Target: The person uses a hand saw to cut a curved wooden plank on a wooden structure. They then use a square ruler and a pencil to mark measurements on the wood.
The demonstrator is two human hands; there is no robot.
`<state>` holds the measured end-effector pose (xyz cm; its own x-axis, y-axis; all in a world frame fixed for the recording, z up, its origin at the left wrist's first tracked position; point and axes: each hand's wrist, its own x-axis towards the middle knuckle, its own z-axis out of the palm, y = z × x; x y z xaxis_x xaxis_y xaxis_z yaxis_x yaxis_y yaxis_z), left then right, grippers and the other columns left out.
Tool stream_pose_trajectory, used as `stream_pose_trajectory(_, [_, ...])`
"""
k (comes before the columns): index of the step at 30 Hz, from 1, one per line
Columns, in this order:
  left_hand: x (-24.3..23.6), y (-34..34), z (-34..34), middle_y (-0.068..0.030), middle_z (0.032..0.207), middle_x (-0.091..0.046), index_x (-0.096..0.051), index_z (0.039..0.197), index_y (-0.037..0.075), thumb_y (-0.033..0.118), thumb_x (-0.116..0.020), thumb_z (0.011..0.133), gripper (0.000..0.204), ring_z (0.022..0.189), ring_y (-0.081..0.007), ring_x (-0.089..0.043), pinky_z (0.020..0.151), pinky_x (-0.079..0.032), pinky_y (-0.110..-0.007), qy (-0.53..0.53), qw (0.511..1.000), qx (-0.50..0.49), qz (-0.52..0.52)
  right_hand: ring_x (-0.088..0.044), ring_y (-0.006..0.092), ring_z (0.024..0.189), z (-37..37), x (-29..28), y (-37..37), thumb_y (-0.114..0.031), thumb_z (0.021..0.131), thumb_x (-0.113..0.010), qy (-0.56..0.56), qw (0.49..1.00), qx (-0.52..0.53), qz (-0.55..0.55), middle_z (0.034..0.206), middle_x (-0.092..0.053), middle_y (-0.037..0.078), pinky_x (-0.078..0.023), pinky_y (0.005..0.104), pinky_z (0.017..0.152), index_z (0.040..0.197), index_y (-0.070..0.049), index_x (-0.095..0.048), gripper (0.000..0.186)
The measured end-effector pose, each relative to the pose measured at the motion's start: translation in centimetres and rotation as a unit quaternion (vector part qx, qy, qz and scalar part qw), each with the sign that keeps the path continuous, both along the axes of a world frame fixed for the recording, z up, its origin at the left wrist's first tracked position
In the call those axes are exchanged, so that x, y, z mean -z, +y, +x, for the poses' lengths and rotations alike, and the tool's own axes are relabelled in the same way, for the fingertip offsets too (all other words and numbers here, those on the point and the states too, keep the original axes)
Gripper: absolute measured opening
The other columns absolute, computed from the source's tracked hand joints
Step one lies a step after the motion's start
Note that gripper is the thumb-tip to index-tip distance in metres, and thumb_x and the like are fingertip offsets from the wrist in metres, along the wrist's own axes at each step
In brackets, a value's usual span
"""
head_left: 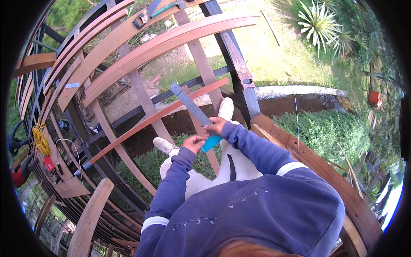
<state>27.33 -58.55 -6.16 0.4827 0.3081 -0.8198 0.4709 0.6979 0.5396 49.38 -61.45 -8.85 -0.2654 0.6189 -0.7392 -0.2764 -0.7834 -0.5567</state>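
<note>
Slanting away over the spaced slats (pixel 141 88), the try square (pixel 191 104) with a grey blade and teal handle is gripped by the right hand (pixel 217 125) near its joint, while the left hand's (pixel 195 144) fingers close on the handle's end. Below the blade runs a thin reddish strip (pixel 128 135); farther off, a handsaw (pixel 153 7) lies on a curved plank (pixel 100 48).

The right hand (pixel 217 126) grips a try square (pixel 198 114) by its grey blade (pixel 187 100), close to the teal handle (pixel 211 144), and the left hand (pixel 194 143) pinches this handle. Farther away, a handsaw (pixel 145 16) lies on a curved board (pixel 104 47); at left, a yellow cord (pixel 41 140) is coiled.
</note>
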Motion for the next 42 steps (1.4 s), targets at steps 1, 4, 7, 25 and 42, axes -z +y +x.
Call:
stream_pose_trajectory(1, [1.2, 0.5, -0.2, -0.003, 0.093, -0.07, -0.067, 0.112, 0.002, 0.011, -0.067, 0.095, 0.019, 0.08, -0.0114, -0.066, 0.067, -0.055, -0.027, -0.002, 1.0, 0.006, 0.019, -0.068, 0.0176, 0.076, -0.3, 1.3, 0.8, -0.011, 0.092, -0.067, -0.056, 0.997, -0.047, 0.028, 0.087, -0.068, 0.009, -0.056, 0.0322, 0.073, 0.111, 0.001, -0.061, 0.023])
stream_pose_trajectory(4, [5.9, 2.6, 3.7, -0.0029, 0.091, -0.07, -0.07, 0.105, 0.001, 0.011, -0.068, 0.093, 0.016, 0.079, -0.0102, -0.066, 0.067, -0.054, -0.027, 0.035, 0.985, 0.042, 0.164, -0.07, 0.0243, 0.08, 0.5, 4.4, 3.2, -0.024, 0.084, -0.077, -0.331, 0.943, -0.029, 0.033, 0.088, -0.069, 0.015, -0.056, 0.036, 0.075, 0.118, 0.002, -0.058, 0.047])
stream_pose_trajectory(7, [11.5, 5.3, 9.9, -0.0044, 0.091, -0.071, -0.071, 0.1, 0.0, 0.011, -0.071, 0.091, 0.015, 0.079, -0.0099, -0.066, 0.069, -0.055, -0.027, -0.009, 0.973, 0.052, 0.224, -0.071, 0.0344, 0.087, 4.5, 9.9, 5.5, -0.039, 0.075, -0.084, -0.52, 0.85, -0.029, 0.08, 0.097, -0.07, 0.023, -0.056, 0.04, 0.08, 0.127, -0.002, -0.058, 0.068])
stream_pose_trajectory(25, [47.1, 33.6, -3.7, -0.0102, 0.092, -0.071, -0.067, 0.112, 0.0, 0.024, -0.063, 0.098, 0.027, 0.081, -0.0175, -0.066, 0.075, -0.052, -0.032, 0.125, 0.819, 0.363, 0.426, -0.067, 0.0403, 0.089, -5.8, 30.5, -28.3, -0.037, 0.083, -0.072, -0.581, 0.671, 0.329, -0.321, 0.095, -0.068, 0.023, -0.052, 0.0465, 0.081, 0.119, -0.006, -0.054, 0.051])
stream_pose_trajectory(42, [47.9, 33.5, -1.9, -0.0057, 0.094, -0.068, -0.065, 0.117, 0.0, 0.021, -0.062, 0.099, 0.027, 0.082, -0.0118, -0.062, 0.075, -0.051, -0.027, 0.042, 0.894, 0.308, 0.322, -0.063, 0.0409, 0.109, -2.9, 39.6, -39.6, -0.043, 0.087, -0.07, -0.501, 0.495, 0.428, -0.565, 0.114, -0.068, 0.022, -0.048, 0.0463, 0.096, 0.12, -0.008, -0.065, 0.049])
